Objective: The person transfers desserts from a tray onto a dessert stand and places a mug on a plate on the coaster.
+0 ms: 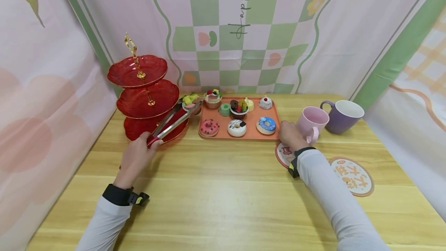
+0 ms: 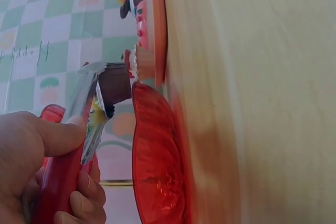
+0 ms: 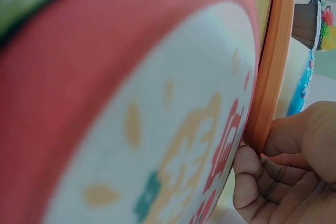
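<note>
My left hand [image 1: 135, 159] grips a pair of metal tongs [image 1: 175, 124] by the red handles. Between the tong tips is a fruit-topped cupcake [image 1: 189, 99], its brown cup [image 2: 114, 85] tilted in the left wrist view. It hangs above the bottom tier's rim [image 2: 149, 108] of a red three-tier cake stand [image 1: 148, 98], near an orange tray [image 1: 251, 131]. My right hand [image 1: 292, 134] pinches the tray's right edge, thumb on the rim and fingers curled below, as the right wrist view shows. On the tray sit doughnuts, including a blue-iced one [image 1: 266, 125], and several small cakes.
A pink mug [image 1: 313, 116] stands just right of my right hand, with a purple mug [image 1: 343, 118] behind it. One round coaster [image 1: 283, 153] lies partly under my right wrist; another coaster [image 1: 352, 176] is farther right. Patterned cloth [image 1: 216, 61] hangs behind the table.
</note>
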The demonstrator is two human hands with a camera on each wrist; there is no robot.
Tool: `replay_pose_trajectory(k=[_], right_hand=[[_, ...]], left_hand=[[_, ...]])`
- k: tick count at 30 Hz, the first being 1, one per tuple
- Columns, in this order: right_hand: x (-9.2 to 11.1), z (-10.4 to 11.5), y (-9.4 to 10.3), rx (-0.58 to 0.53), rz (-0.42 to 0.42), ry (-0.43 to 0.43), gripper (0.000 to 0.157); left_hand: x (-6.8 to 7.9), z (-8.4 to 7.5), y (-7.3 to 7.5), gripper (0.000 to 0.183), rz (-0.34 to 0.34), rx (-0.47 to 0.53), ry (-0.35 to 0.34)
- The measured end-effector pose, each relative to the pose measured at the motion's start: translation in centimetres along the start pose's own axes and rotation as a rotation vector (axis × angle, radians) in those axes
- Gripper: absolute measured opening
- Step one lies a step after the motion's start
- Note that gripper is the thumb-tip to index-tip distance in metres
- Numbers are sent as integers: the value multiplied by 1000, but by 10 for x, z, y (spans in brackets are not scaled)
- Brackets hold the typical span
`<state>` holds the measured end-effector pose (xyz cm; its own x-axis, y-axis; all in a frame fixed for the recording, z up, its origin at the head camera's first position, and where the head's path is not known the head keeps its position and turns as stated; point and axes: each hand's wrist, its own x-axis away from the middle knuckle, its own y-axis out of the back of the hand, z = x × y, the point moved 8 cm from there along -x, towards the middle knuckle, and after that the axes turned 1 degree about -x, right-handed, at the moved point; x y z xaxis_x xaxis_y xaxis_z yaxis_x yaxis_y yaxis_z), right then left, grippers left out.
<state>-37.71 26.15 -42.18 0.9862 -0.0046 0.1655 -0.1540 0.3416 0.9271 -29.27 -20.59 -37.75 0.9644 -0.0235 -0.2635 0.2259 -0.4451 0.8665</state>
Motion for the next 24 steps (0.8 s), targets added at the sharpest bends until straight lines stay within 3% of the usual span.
replay_pose_trajectory(k=[14,24], right_hand=[[0,0,0,9,2,-19,18],[-1,0,-1,3,14,-33,20]], left_hand=[[7,21,4,43,32,-12,100],[12,29,9,41,1,-53,152]])
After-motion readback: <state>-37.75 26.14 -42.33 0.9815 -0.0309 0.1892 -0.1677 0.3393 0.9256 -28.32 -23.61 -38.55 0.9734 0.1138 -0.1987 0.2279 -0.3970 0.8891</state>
